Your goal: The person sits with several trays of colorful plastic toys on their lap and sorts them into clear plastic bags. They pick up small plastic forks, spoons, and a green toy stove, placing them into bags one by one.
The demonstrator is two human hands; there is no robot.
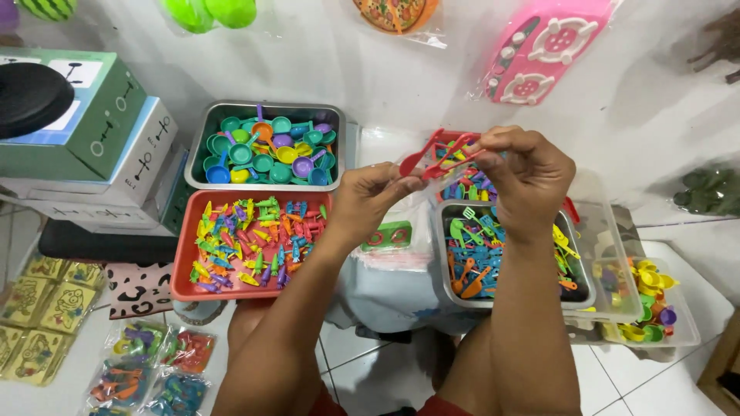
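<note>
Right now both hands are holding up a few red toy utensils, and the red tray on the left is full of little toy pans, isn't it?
Not quite. In the head view, the left hand and right hand do hold red toy utensils, but the red tray holds small mixed-colour pieces shaped like vegetables and fish. The little toy pans lie in the metal tray behind it.

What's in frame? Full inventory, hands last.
Red toy spoons: a few, held up between both hands.
Metal tray: one, mixed-colour toy pans, upper left.
Red tray: one, small mixed-colour toy pieces, below it.
Metal tub: one, toy utensils, under right hand.
Clear tub: one, yellow and green pieces, far right.
Cardboard boxes: three stacked, green and white, left.
Bagged toy sets: several, floor lower left.
Left hand: pinching spoons.
Right hand: pinching spoons.
</note>
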